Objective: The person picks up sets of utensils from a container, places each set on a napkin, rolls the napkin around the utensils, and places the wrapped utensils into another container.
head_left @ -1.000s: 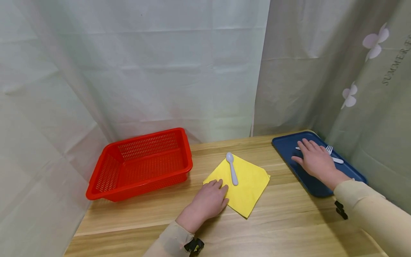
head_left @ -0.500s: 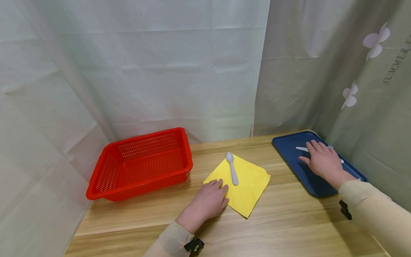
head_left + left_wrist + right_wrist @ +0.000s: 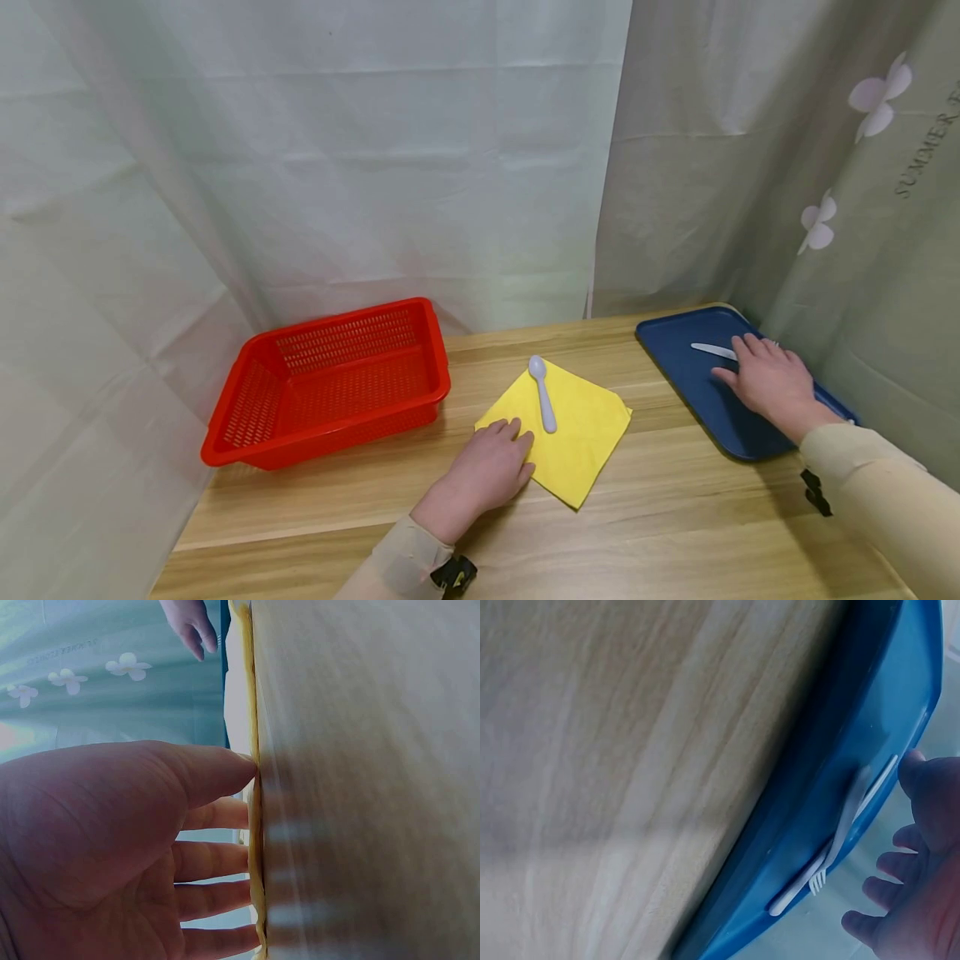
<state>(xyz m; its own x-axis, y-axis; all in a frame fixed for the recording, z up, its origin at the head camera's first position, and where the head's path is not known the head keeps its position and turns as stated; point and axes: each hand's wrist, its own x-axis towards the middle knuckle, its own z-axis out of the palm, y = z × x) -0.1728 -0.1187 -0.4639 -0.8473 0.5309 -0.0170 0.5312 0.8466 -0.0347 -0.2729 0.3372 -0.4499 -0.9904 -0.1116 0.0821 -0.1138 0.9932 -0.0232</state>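
Note:
My left hand (image 3: 491, 467) rests with its fingertips on the left corner of a folded yellow napkin (image 3: 585, 433). Seen from the left wrist, the thumb and fingers are extended, touching the edge of the napkin (image 3: 254, 712). A pale spoon (image 3: 543, 396) lies on the napkin, just beyond these fingers. To the right, my right hand (image 3: 772, 379) is held over a blue tray (image 3: 675, 346), fingers spread and holding nothing. Under it a white knife (image 3: 712, 350) shows only its blade. The right wrist view has the fork (image 3: 845, 821) crossing the knife (image 3: 795, 889), apart from the fingers.
A red perforated basket (image 3: 345, 392) stands at the back left of the wooden table (image 3: 660, 517). Pale curtains (image 3: 390, 167) hang close behind the table and along both sides. The tray sits near the right-hand curtain.
My right hand has shifted to the right over the tray, uncovering the knife blade and covering most of the fork in the head view. The left hand, napkin and spoon have stayed put.

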